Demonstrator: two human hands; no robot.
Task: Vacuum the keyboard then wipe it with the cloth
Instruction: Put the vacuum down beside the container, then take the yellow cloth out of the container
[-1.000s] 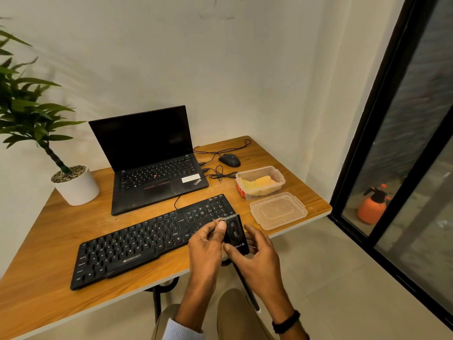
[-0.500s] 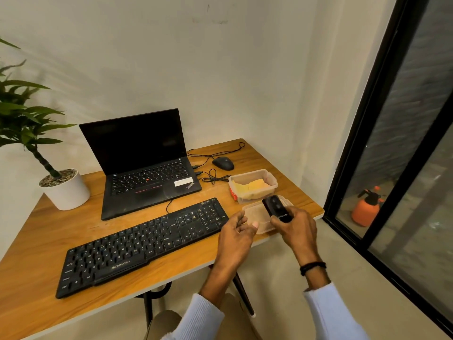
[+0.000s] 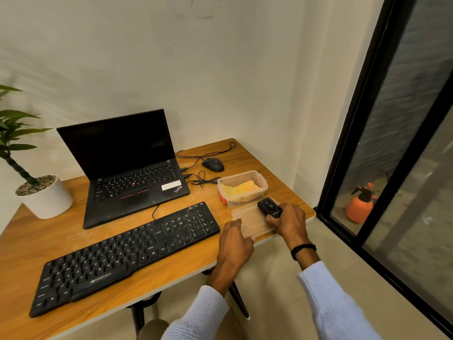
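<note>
A black keyboard (image 3: 127,256) lies slanted across the front of the wooden desk (image 3: 171,278). My right hand (image 3: 289,222) grips a small black handheld vacuum (image 3: 269,207) and holds it over a clear plastic lid (image 3: 250,220) at the desk's right front corner. My left hand (image 3: 234,244) rests with loose fingers at the lid's near left edge, just right of the keyboard, and holds nothing. A yellow cloth (image 3: 241,190) lies folded inside a clear plastic container (image 3: 263,184) just behind the lid.
An open black laptop (image 3: 125,168) stands behind the keyboard. A black mouse (image 3: 212,164) and loose cables (image 3: 201,179) lie at the back right. A potted plant in a white pot (image 3: 46,200) sits at the left. A glass door with a black frame (image 3: 353,168) is to the right.
My right hand carried the vacuum from the keyboard's right end over to the plastic lid. My left hand let go of the vacuum and dropped to the lid's edge.
</note>
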